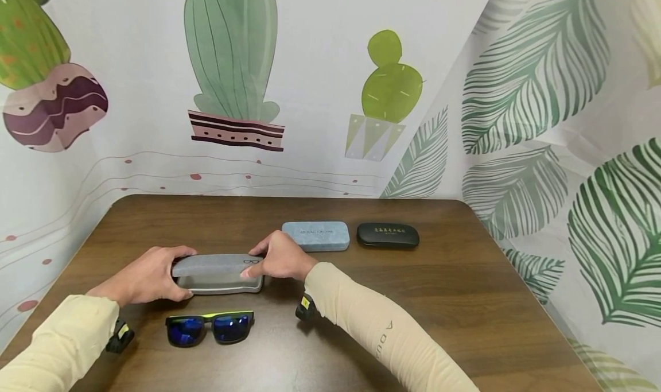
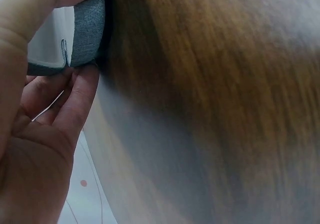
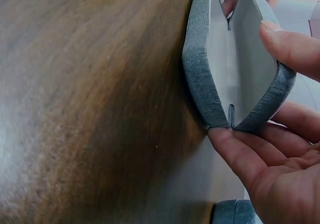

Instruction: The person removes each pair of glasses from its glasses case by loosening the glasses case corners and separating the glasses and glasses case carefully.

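A grey fabric glasses case (image 1: pixel 214 264) lies on the table with its lid partly raised, its pale inside showing. My left hand (image 1: pixel 147 276) grips its left end, thumb at the lower front edge. At the right end my right hand (image 1: pixel 284 257) holds the case, thumb on the lid's front rim and fingers behind it. In the right wrist view, the pale lining (image 3: pixel 245 63) between the two halves has nothing on it that I can see. Sunglasses (image 1: pixel 210 329) with dark frames, blue lenses and a yellow-green temple lie folded in front of the case.
Behind the right hand lies a light blue glasses case (image 1: pixel 322 237), closed. Beside it is a black glasses case (image 1: pixel 388 235) with gold lettering. The wooden table (image 1: pixel 439 311) meets a printed cactus-and-leaf cloth (image 1: pixel 320 93) at its back.
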The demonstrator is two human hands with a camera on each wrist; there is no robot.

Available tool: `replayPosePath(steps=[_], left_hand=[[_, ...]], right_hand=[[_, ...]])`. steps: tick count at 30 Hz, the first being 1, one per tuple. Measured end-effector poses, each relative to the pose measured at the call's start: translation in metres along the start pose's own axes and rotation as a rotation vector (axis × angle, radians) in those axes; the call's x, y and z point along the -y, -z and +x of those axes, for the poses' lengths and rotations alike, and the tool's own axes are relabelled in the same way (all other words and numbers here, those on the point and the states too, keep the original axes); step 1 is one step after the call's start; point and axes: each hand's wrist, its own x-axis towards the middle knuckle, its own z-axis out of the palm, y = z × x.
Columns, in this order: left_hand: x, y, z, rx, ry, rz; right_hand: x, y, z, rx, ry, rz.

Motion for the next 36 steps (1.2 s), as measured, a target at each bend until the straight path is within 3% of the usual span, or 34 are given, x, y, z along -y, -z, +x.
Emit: replayPosePath(steps=[7,16,36], left_hand=[[-0.0004,-0.0002,0.0001,0.023,0.014,-0.014],[-0.0013,0.0007,0.0003,0.008,0.0,0.011],[-0.0006,0.0004,-0.0001,-0.006,-0.015,0.011]], right_hand=[[0.0003,-0.0016,-0.0009,-0.01,0.018,-0.016],[0.0005,-0.004,-0.0037,-0.019,0.04,-0.079],[0.0031,-0.0048,-0.0072,-0.019,0.05,-0.09]])
